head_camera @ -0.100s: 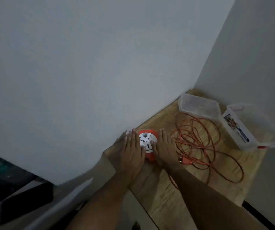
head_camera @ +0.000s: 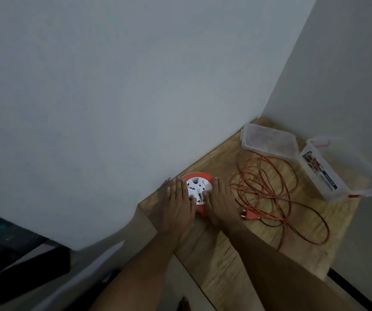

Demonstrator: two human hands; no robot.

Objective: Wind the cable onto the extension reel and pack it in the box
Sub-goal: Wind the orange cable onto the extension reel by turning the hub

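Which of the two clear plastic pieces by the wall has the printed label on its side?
The deeper box on the right, nearest the side wall, with the red latch. The other piece is the shallow lid lying flat in the corner, and it carries no label.

Your two bare forearms reach forward side by side. Your left hand (head_camera: 179,203) and right hand (head_camera: 219,202) lie palm down with fingers straight and together; the thumbs are hard to make out in the dimness.
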